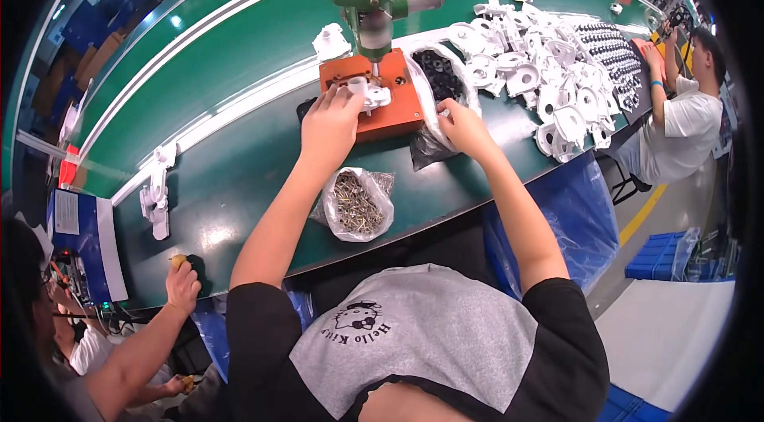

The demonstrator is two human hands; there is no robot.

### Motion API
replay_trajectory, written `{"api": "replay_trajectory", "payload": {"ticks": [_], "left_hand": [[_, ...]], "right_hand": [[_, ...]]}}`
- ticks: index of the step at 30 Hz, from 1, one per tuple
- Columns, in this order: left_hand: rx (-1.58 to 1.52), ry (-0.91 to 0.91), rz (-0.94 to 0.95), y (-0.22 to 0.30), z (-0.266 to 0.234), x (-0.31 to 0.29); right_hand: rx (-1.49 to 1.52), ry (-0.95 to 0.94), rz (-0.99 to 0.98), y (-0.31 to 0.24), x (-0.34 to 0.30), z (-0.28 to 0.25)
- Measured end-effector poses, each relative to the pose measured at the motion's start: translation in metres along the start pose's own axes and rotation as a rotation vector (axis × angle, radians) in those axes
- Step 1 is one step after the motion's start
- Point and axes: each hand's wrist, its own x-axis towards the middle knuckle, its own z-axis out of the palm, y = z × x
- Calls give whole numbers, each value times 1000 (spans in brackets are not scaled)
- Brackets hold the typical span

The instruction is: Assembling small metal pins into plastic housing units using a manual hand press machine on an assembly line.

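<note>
My left hand (333, 118) reaches onto an orange block (396, 118), its fingers closed on a white plastic part (374, 95) that sits on top. Straight above that part stands the slim spindle of a green press (376, 32). My right hand (466, 129) is at the near edge of a clear plastic bag (469, 95) of small black parts (436, 74). Its thumb and fingers are pinched together; whatever is between them is too small to make out. Nearer to me, a bag of metal screws (356, 205) lies on the dark green table.
A large heap of white plastic parts (549, 64) covers the table's right side, beside rows of black parts (611, 52). More white parts (157, 199) lie at left. Co-workers sit on both sides; the left one's hand (183, 287) holds something yellowish at the table edge.
</note>
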Motion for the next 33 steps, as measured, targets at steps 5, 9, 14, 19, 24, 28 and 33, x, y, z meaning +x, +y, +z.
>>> {"api": "replay_trajectory", "payload": {"ticks": [5, 9, 14, 19, 24, 28, 33], "left_hand": [[28, -1, 4, -8, 19, 13], [-115, -154, -18, -6, 14, 14], [-112, -47, 55, -21, 29, 4], [-134, -99, 14, -12, 28, 5], [-180, -66, 19, -12, 32, 1], [-205, -59, -14, -13, 35, -1], [-177, -33, -23, -10, 36, -1]], "right_hand": [[201, -61, -19, 10, 6, 1], [187, -39, -33, 21, 17, 3], [52, -30, -1, 17, 20, 6], [29, -18, -2, 19, 22, 5], [246, 328, -12, 4, 32, -17], [372, 224, -113, -57, 49, -27], [264, 124, -278, -69, 84, 16]]}}
